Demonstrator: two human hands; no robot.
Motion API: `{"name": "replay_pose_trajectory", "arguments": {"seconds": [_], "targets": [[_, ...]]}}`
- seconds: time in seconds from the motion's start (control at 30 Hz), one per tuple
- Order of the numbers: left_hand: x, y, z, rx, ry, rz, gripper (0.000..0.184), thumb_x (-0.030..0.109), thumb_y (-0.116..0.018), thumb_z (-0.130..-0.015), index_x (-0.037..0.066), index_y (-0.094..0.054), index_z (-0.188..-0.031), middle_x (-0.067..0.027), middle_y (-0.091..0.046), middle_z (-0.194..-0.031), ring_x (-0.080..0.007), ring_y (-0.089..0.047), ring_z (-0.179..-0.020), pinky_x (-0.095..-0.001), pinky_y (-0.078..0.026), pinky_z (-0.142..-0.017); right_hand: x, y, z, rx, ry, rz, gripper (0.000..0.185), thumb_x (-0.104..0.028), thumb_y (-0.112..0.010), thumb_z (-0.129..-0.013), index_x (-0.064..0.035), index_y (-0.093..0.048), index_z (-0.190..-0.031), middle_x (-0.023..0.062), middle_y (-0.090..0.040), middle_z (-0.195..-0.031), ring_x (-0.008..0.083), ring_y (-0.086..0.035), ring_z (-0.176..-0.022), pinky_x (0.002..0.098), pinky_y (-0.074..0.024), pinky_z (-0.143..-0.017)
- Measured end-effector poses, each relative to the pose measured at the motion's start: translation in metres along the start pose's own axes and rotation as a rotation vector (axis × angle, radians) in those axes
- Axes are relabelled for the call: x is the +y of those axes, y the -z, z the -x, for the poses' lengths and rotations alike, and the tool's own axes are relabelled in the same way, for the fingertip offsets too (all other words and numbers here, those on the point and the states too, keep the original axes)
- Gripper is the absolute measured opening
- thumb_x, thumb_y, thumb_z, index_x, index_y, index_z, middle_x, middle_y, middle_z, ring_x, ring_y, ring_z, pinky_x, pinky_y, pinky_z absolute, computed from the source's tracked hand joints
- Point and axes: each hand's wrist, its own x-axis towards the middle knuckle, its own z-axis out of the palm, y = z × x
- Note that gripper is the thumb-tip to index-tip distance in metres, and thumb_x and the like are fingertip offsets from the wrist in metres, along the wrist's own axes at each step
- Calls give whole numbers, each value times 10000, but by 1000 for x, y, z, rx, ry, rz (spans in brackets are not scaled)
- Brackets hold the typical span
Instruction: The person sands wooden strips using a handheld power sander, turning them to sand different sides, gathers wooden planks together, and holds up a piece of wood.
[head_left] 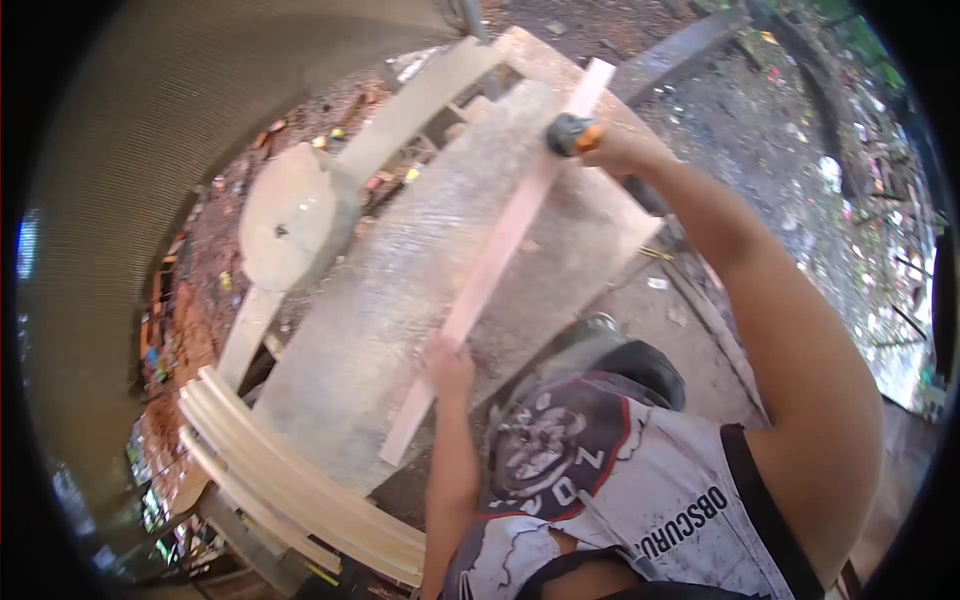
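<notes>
A long, pale wooden strip (495,262) lies slantwise over the worktable (350,300). My left hand (450,366) is closed around the strip near its lower end. Toward the upper end, my right hand (612,152) grips a small black and orange tool (574,136), which rests on or just over the strip. Blur hides what kind of tool it is and its underside.
Several curved pale wood strips (300,478) are stacked at the lower left. Left of the table is a round wooden piece (290,215) with plank arms. A woven screen (110,170) hangs at the left. Debris litters the ground (745,130).
</notes>
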Motion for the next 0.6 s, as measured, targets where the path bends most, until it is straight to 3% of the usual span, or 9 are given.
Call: {"name": "replay_pose_trajectory", "arguments": {"seconds": [0.1, 0.17, 0.27, 0.33, 0.37, 0.43, 0.47, 0.5, 0.6], "targets": [[27, 21, -2, -29, 78, -69, 435, 262, -694, -815, 53, -672, -1196, -193, -564, -1418, -428, -491, -1318, -592, -307, -1147, 64, 41, -62, 193, 64, -171, 353, -215, -794, -765, -67, -725, -1078, 73, -711, -949, 197, -673, -901, 362, -529, -825], [40, 25, -11, -15, 86, -73, 462, 252, -695, -796, 49, -666, -1210, -201, -565, -1408, -432, -486, -1321, -596, -308, -1144, 73, 73, -82, 263, -139, -33, 336, -256, -785, -778, -62, -728, -1046, 55, -709, -875, 175, -650, -798, 339, -525, -747], [59, 31, -19, 21, 76, 11, 512, 233, -696, -762, 43, -653, -1235, -207, -569, -1389, -436, -484, -1317, -595, -312, -1141, 138, 103, -159, 277, -135, -44, 257, -259, -737, -832, -78, -718, -1014, 30, -662, -781, 172, -613, -686, 370, -494, -626], [72, 30, -26, 42, 44, 116, 555, 223, -707, -745, 52, -636, -1269, -201, -580, -1365, -433, -498, -1307, -585, -342, -1129, 99, 120, -128, 407, -164, -18, 254, -346, -676, -890, -97, -692, -938, -5, -619, -710, 151, -559, -584, 357, -442, -522], [73, 30, -32, 32, 53, 151, 577, 221, -719, -745, 64, -626, -1292, -197, -590, -1349, -431, -508, -1302, -579, -370, -1117, 113, 131, -141, 362, -169, 111, 431, -419, -726, -840, -15, -696, -987, 89, -701, -842, 173, -663, -738, 355, -517, -666], [69, 25, -37, 157, -26, 238, 464, 184, -706, -764, 62, -673, -1210, -187, -641, -1242, -436, -571, -1213, -547, -454, -1022, 101, 119, -102, 463, -304, -314, 384, -462, -727, -876, -93, -703, -982, 0, -644, -814, 138, -592, -683, 330, -479, -617], [72, 27, -34, 197, -29, 170, 406, 177, -706, -772, 64, -690, -1162, -179, -656, -1180, -433, -597, -1139, -543, -475, -963, 139, 105, -107, 502, -177, -632, 282, -451, -706, -934, -175, -663, -899, -66, -525, -687, 71, -500, -583, 272, -398, -516], [77, 32, -29, 225, -22, 103, 350, 169, -707, -779, 65, -708, -1113, -171, -670, -1118, -429, -623, -1065, -539, -495, -904, 186, 106, -110, 246, -105, -879, 163, -353, -708, -961, -209, -641, -924, -81, -478, -680, 31, -455, -558, 229, -364, -487], [84, 25, -12, 193, 57, 2, 313, 268, -740, -778, 81, -716, -1028, -113, -621, -1162, -337, -558, -1147, -511, -432, -964, 184, 70, -23, 278, 116, -1015, 211, -208, -714, -946, -111, -634, -1116, -70, -437, -666, 45, -411, -524, 216, -370, -480]]}}
